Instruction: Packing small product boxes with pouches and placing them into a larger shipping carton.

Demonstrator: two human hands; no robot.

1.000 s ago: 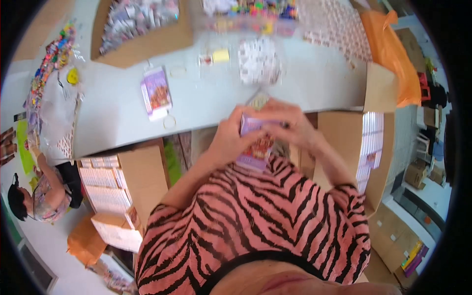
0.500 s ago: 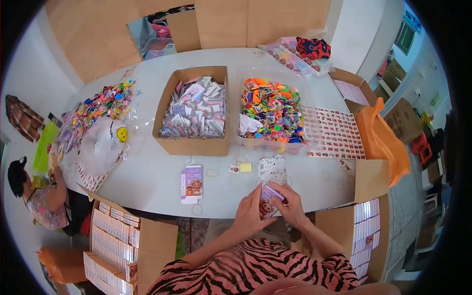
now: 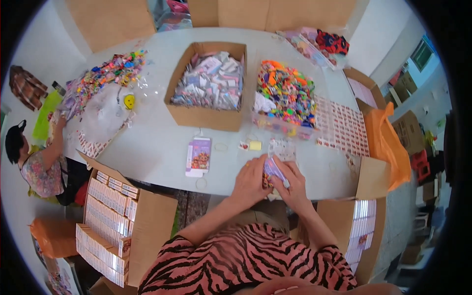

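Observation:
Near the table's front edge, both my hands are closed around a small purple printed carton [image 3: 275,169]. My left hand [image 3: 250,181] grips its left side, and my right hand [image 3: 293,186] presses on its right side with the thumb. The fingers cover much of it. Just beyond lies a white patterned plastic bag [image 3: 283,147], partly hidden by my hands. To the left, another purple carton [image 3: 199,156] lies flat with a white end flap out. A yellow square [image 3: 255,145] and a small printed card [image 3: 244,146] sit between them.
Farther back stand a cardboard box [image 3: 206,114] of small packets and a clear tub [image 3: 285,126] of colourful trinkets. Sticker sheets [image 3: 346,123] lie right, beside an orange bag [image 3: 386,147]. Open boxes of packed cartons [image 3: 105,216] flank me. A co-worker [image 3: 44,167] sits at left.
My view has tilted, so the table sits higher in the picture. The carton in my hands has turned, showing more of its purple side and less of its printed front.

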